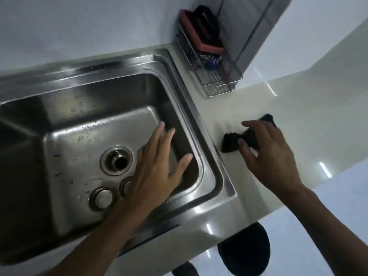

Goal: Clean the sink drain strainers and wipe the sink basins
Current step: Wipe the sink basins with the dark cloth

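A stainless steel sink basin (pixel 85 90) fills the left of the view, with an open drain hole (pixel 117 161) in its floor. Two round metal drain strainers lie on the basin floor near the front: one (pixel 102 199) in full view, the other (pixel 125 185) partly hidden by my left hand (pixel 157 168). That hand hovers flat over the basin's right side, fingers spread, holding nothing. On the pale counter to the right, my right hand (pixel 268 154) pinches a black cloth (pixel 232 143) lying on the surface.
A wire caddy (pixel 217 84) stands at the counter's back, holding a red-and-black sponge (pixel 201 38) and a steel scourer (pixel 199 59). A grey panel (pixel 249 32) rises behind it. The counter edge (pixel 258 212) runs bottom right, with floor below.
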Action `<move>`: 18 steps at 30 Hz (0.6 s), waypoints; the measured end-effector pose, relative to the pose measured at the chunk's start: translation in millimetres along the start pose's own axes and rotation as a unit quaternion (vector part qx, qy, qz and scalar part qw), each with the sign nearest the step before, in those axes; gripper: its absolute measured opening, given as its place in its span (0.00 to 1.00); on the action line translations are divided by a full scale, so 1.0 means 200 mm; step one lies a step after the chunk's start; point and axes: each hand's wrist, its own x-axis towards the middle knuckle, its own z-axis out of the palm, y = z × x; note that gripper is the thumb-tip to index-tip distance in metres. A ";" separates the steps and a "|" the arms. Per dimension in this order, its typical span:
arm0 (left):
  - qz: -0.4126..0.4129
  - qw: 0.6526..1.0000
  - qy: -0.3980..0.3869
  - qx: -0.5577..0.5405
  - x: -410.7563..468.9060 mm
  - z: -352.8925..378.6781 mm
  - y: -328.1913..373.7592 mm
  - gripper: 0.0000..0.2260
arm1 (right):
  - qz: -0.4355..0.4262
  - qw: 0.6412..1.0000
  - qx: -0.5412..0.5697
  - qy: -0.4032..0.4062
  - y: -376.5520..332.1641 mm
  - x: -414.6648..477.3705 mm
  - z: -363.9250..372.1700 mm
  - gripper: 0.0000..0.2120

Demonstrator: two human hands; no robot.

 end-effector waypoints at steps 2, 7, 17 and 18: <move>0.017 1.000 -0.015 0.007 0.06 0.06 0.08 0.33 | 0.010 0.998 -0.059 -0.006 0.13 0.01 0.02 0.28; 0.049 0.996 -0.058 0.044 0.14 0.19 0.19 0.34 | 0.083 0.987 -0.101 -0.088 0.32 0.05 0.13 0.38; 0.030 0.996 -0.059 0.059 0.03 0.17 0.11 0.33 | 0.030 0.997 -0.047 -0.062 0.14 0.03 0.15 0.18; 0.024 0.997 -0.048 0.060 -0.02 0.12 0.06 0.32 | 0.010 0.998 -0.028 -0.062 0.08 0.03 0.15 0.16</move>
